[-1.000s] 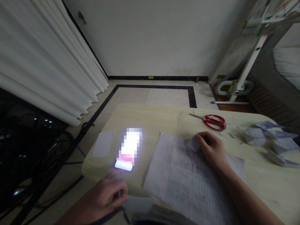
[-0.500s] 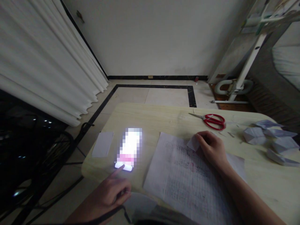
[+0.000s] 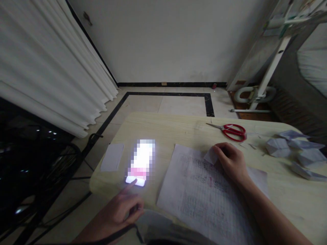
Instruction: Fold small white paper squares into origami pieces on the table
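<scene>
A lit phone (image 3: 141, 159) lies on the table, its screen mostly blurred into blocks. My left hand (image 3: 125, 209) reaches it from the near edge, index finger stretched onto the bottom of the screen. The other fingers are loosely curled and hold nothing. My right hand (image 3: 231, 161) is closed, pinching a small white piece of paper (image 3: 211, 156) between thumb and fingers. Beneath that hand and forearm lies a large sheet of paper (image 3: 194, 187) covered in writing, partly hidden by them. Red-handled scissors (image 3: 233, 132) rest just beyond my right hand.
Several folded paper pieces (image 3: 278, 147) sit at the table's right end. A stack of white paper (image 3: 112, 157) lies left of the phone. Small paper scraps (image 3: 252, 146) are near the scissors. A white curtain (image 3: 56, 64) hangs at the left; a metal stand (image 3: 272, 69) is at the right.
My left hand has moved forward and slightly right, and its index finger now rests on the bottom of the phone screen. My right hand and its paper have stayed in place.
</scene>
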{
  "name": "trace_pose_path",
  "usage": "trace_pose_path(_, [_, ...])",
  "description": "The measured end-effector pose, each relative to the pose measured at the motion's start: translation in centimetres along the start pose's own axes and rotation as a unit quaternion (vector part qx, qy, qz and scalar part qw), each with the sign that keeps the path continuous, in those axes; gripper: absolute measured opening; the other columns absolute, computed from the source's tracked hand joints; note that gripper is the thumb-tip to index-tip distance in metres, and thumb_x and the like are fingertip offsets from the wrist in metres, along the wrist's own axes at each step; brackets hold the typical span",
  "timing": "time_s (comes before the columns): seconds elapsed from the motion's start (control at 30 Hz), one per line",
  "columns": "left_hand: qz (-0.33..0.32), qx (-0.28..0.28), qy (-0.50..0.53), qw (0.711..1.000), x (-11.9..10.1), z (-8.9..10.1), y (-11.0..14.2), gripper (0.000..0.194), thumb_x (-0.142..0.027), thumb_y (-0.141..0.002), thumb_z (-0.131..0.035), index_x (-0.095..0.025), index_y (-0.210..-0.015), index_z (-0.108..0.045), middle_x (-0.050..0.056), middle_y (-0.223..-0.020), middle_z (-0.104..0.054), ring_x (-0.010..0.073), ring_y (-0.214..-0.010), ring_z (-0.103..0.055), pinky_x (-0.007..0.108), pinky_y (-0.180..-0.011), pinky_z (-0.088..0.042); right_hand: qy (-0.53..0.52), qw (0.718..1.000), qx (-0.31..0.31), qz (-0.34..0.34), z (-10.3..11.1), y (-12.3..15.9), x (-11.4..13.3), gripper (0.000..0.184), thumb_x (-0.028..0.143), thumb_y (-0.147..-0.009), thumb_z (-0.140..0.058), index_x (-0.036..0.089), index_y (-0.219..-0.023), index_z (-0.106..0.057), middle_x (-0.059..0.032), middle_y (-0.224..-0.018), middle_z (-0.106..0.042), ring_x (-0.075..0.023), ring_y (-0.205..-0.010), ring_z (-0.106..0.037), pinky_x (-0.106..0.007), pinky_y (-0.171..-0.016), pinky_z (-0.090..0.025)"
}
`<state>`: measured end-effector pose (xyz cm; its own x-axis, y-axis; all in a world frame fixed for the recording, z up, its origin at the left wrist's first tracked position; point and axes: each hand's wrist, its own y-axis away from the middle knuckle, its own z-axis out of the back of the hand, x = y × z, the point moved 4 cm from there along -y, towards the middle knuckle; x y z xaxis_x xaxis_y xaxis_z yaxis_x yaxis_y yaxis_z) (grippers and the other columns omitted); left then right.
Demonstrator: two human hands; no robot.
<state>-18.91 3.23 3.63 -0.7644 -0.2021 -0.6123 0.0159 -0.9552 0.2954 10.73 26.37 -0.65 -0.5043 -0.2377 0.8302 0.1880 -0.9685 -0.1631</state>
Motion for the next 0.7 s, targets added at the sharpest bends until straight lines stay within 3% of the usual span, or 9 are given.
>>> trace_pose_path(0.13, [0.014,-0.004,0.031,0.999,0.8,2.3,-0.1,0.013,-0.032,-0.080,-0.058,-0.025,-0.071,-0.064,0.000,-0.076,-0.067,0.0167,-0.071,-0.063,0.022,-0.064,-0.052,-0.003,1.000,-0.001,-0.001,0.0,0.0,-0.1,0.023,0.040,-0.083,-0.057,0.020,-0.076,-0.065,-0.0040,-0.070,-0.066,-0.0209,-0.064,-0.060,-0.031,-0.060,-0.046])
trace_pose_path(0.27, [0.038,-0.095,0.109,0.989,2.4,6.3,-1.0,0.017,-0.037,-0.078,-0.060,-0.023,-0.070,-0.063,-0.002,-0.060,-0.060,0.0136,-0.050,-0.056,0.022,-0.050,-0.048,-0.005,1.000,-0.001,-0.005,0.0,0.0,0.0,0.022,0.040,-0.083,-0.056,0.020,-0.075,-0.064,-0.0035,-0.069,-0.066,-0.0209,-0.063,-0.059,-0.031,-0.059,-0.046])
trace_pose_path(0.4, [0.075,-0.176,0.142,0.971,4.2,9.2,-2.8,0.020,-0.041,-0.074,-0.064,-0.022,-0.068,-0.061,-0.005,-0.047,-0.051,0.0131,-0.045,-0.051,0.022,-0.046,-0.042,-0.007,1.000,-0.005,-0.006,0.0,0.0,0.1,0.023,0.039,-0.082,-0.056,0.019,-0.075,-0.064,-0.0037,-0.068,-0.065,-0.0204,-0.063,-0.059,-0.030,-0.059,-0.045])
trace_pose_path(0.57, [0.095,-0.192,0.169,0.962,5.6,9.7,-6.5,0.023,-0.042,-0.071,-0.066,-0.020,-0.074,-0.061,-0.008,-0.045,-0.048,0.0107,-0.042,-0.045,0.021,-0.044,-0.036,-0.011,1.000,0.005,0.000,0.0,0.0,0.0,0.024,0.038,-0.084,-0.055,0.018,-0.076,-0.064,-0.0042,-0.070,-0.065,-0.0200,-0.065,-0.058,-0.030,-0.060,-0.045])
trace_pose_path(0.7, [0.090,-0.195,0.202,0.956,5.5,9.4,-9.7,0.027,-0.044,-0.068,-0.067,-0.018,-0.075,-0.063,-0.009,-0.042,-0.045,0.0091,-0.038,-0.039,0.020,-0.041,-0.030,-0.015,1.000,0.004,-0.003,-0.1,-0.1,-0.2,0.024,0.039,-0.083,-0.056,0.017,-0.076,-0.064,-0.0042,-0.069,-0.064,-0.0198,-0.064,-0.058,-0.030,-0.059,-0.044])
